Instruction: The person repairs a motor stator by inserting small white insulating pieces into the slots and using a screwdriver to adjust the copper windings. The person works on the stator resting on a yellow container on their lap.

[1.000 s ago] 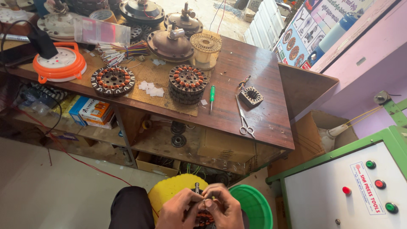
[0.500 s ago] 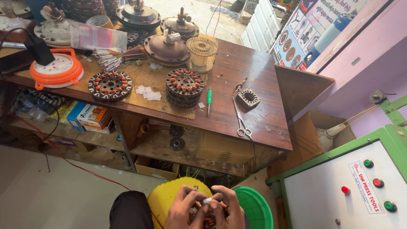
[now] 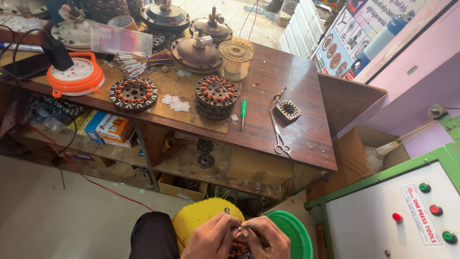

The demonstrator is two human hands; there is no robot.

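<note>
At the bottom edge of the view my left hand (image 3: 213,238) and my right hand (image 3: 268,238) are pressed together around a small round motor stator (image 3: 238,249) with orange copper windings. Fingers of both hands pinch at its top, where a thin metal shaft tip (image 3: 226,210) pokes up. Most of the stator is hidden by my fingers and the frame edge. Under my hands sit a yellow bucket (image 3: 199,218) and a green bucket (image 3: 290,230).
A wooden workbench (image 3: 292,81) ahead carries two wound stators (image 3: 133,93) (image 3: 215,96), a green screwdriver (image 3: 243,108), scissors (image 3: 279,136), a small square core (image 3: 287,110), fan motor housings (image 3: 196,50) and an orange cord reel (image 3: 75,74). A green-framed control box (image 3: 397,216) stands at right.
The camera has tilted slightly, shifting the bench in view. My hands stay locked on the stator, fingers shifting a little at its top.
</note>
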